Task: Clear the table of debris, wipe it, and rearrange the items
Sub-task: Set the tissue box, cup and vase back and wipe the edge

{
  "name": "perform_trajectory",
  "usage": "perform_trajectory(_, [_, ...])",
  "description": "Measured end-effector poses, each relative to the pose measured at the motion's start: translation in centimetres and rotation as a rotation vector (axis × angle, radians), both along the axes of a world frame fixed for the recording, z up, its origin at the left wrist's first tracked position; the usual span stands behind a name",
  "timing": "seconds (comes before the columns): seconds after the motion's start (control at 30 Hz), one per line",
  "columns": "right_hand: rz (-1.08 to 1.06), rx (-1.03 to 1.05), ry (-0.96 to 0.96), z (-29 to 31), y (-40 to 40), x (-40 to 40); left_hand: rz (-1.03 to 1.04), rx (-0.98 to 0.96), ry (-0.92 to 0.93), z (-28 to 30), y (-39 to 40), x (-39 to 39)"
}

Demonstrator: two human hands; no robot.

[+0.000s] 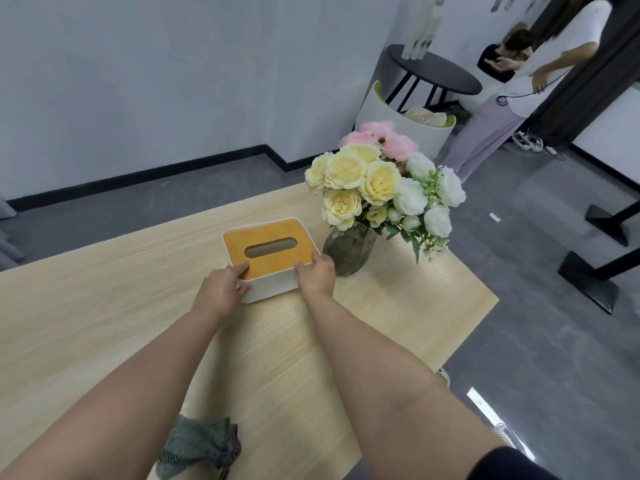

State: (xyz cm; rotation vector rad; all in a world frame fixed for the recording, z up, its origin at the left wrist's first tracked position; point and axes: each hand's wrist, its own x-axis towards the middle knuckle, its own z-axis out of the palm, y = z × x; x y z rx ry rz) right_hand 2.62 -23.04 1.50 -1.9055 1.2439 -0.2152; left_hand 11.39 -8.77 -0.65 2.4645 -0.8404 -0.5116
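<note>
two bare hands hold a tissue box (269, 258) that sits on the wooden table (86, 306), toward its far right part. going left to right: a crumpled grey-green cloth (201, 445) lies at the table's near edge, under the left forearm. the left hand (221, 289) grips the box's near left corner, thumb curled onto the orange lid, fingers wrapped down the white side. the lid's oval slot faces up. the right hand (317, 275) clasps the near right corner, thumb on the lid, fingers bent around the side. just beside the box, at the far right edge, stands a dark glass vase (349, 249) of yellow, white and pink flowers (377, 181), very near the right hand; touching or not, i cannot tell.
</note>
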Motion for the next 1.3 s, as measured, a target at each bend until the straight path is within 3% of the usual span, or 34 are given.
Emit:
perform_trajectory(0.27, [0.053, -0.009, 0.116, -0.3, 0.9, -0.1, -0.047, 0.023, 0.073, 0.1, 1.3, -0.1])
perform_trajectory(0.4, [0.080, -0.123, 0.183, 0.3, 2.7, 1.2, 0.022, -0.014, 0.077, 0.6, 3.9, 0.9])
perform_trajectory(0.6, [0.224, -0.202, 0.119, 1.4, 8.2, 4.8, 0.141, -0.020, 0.039, 1.1, 10.9, 3.1])
perform_trajectory(0.87, [0.503, -0.137, -0.003, 2.2, 19.8, 11.0, 0.400, -0.044, 0.050, 1.6, 24.4, 6.3])
perform_trajectory(1.3, [1.000, 0.086, -0.168, 3.5, 42.3, 22.8, 0.985, -0.169, 0.059, 1.1, 45.0, 10.7])
